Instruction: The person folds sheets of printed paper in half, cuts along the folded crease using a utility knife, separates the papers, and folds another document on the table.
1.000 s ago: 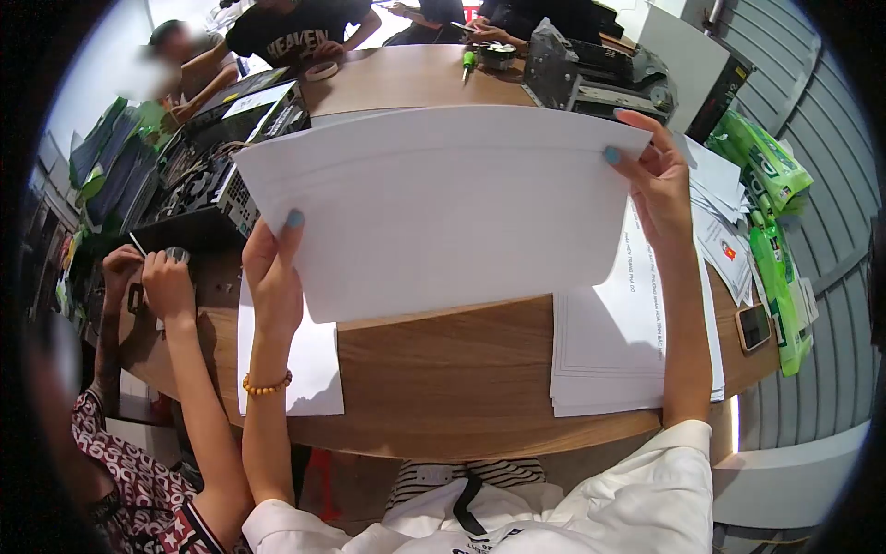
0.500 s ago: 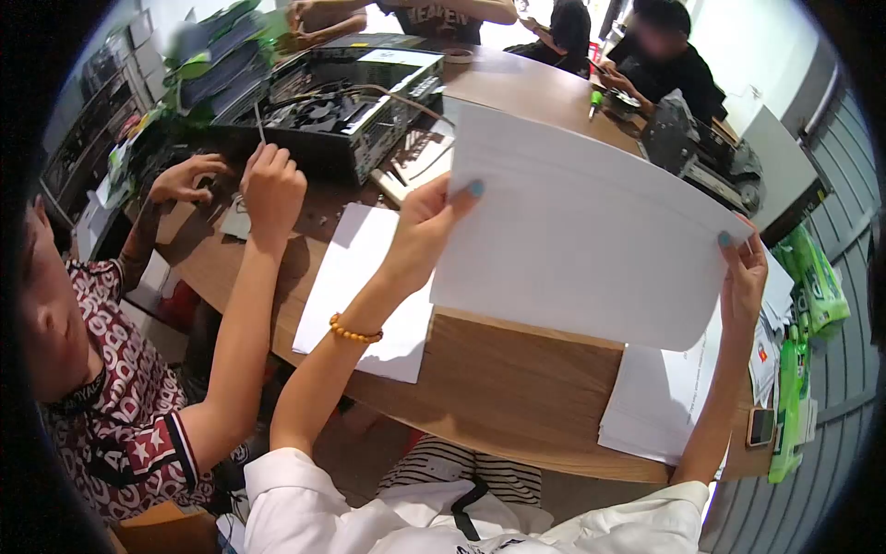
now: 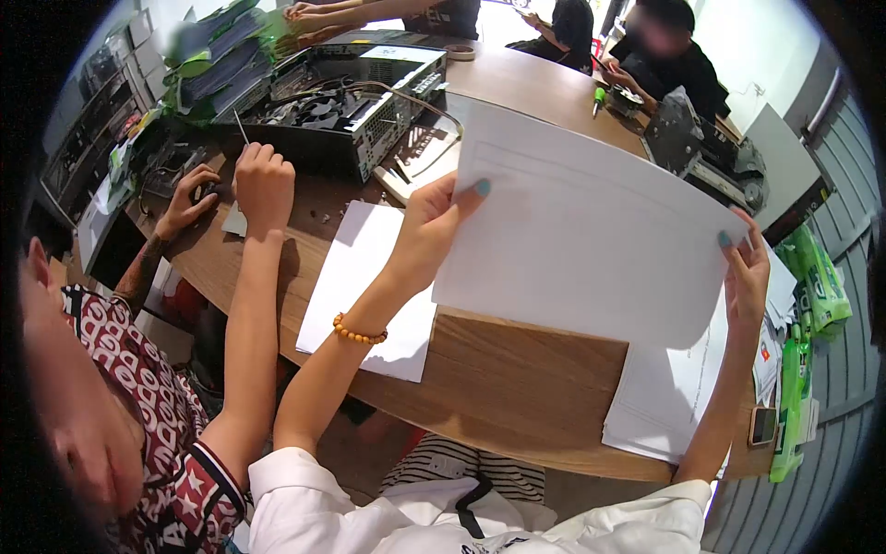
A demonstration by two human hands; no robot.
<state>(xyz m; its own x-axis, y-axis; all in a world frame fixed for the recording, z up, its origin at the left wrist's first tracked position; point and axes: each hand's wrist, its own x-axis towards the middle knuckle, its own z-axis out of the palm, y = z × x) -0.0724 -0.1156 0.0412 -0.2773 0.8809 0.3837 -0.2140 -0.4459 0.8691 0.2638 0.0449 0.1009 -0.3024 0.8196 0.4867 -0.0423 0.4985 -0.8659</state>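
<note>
A white sheet of paper (image 3: 591,231) is held up above the table, spread between both hands. My left hand (image 3: 429,226), with a beaded bracelet on the wrist, pinches its left edge, thumb on the near face. At the far right edge my right hand (image 3: 746,268) grips the upper corner, thumb in front and fingers behind. Below on the left lies a stack of white paper (image 3: 369,295), partly covered by my left forearm. Another stack of printed paper (image 3: 660,397) rests beneath the sheet on the right, partly hidden by it and by my right arm.
An opened computer case (image 3: 360,115) stands at the back left. Beside me a person's hand (image 3: 265,189) holds a thin tool; the other is on a computer mouse (image 3: 203,191). Several people sit across the table (image 3: 526,369). A phone (image 3: 762,426) lies at the right edge.
The sheet and both my hands stay almost in place. The neighbour on the left leans in, one hand now on the mouse. Across the table, a person's arms have stretched out to the left.
</note>
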